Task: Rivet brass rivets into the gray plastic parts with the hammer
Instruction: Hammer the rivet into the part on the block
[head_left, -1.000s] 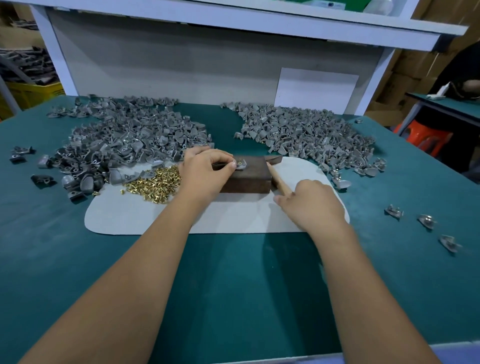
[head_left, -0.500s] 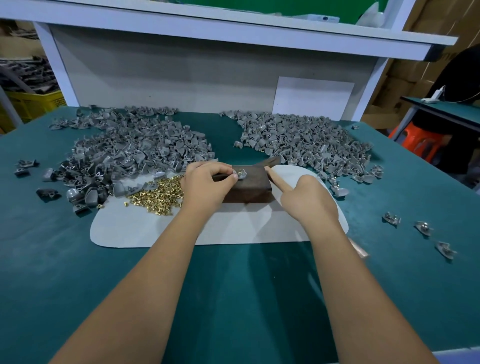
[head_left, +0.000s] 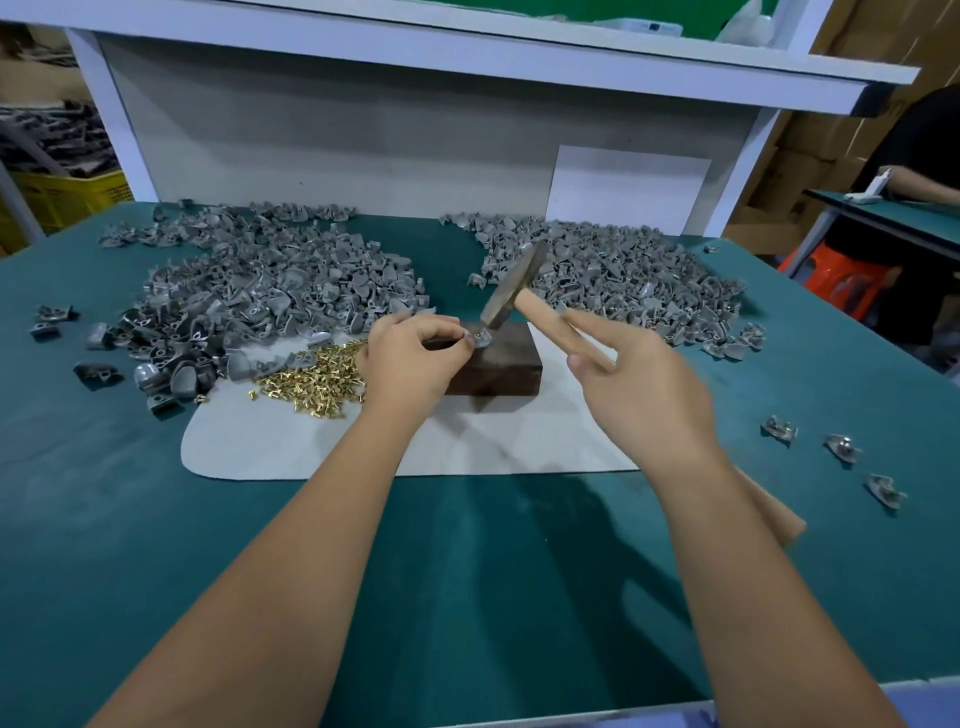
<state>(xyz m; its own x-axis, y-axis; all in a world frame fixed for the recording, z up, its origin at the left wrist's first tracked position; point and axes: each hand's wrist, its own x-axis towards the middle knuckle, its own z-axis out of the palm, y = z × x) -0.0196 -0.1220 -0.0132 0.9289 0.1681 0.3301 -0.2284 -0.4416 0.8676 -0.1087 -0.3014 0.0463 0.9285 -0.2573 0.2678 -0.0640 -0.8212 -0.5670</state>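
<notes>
Left hand (head_left: 410, 364) at frame centre, fingers curled, thumb and fingertips pinching a small gray plastic part (head_left: 481, 339) down onto the top left corner of a dark block (head_left: 493, 366). Brass rivet glinting in that part, just beside the pinching tips. Right hand (head_left: 636, 382) to the right of centre, wrapped round the wooden handle of the hammer (head_left: 514, 285), index finger stretched straight along the handle, the other fingers curled beneath it. Hammer tilted, metal head pointing up and to the right, lower face just above the held part; touching or not, cannot tell. Block sitting on a pale mat (head_left: 291, 441) spread over the green table (head_left: 467, 571). Loose brass rivets (head_left: 311, 374) heaped on the mat, just left of the left hand. Large pile of gray parts (head_left: 249, 291) at upper left of centre, second pile (head_left: 623, 275) at upper right. Three single parts (head_left: 779, 428) lying apart at the right edge of the table.
</notes>
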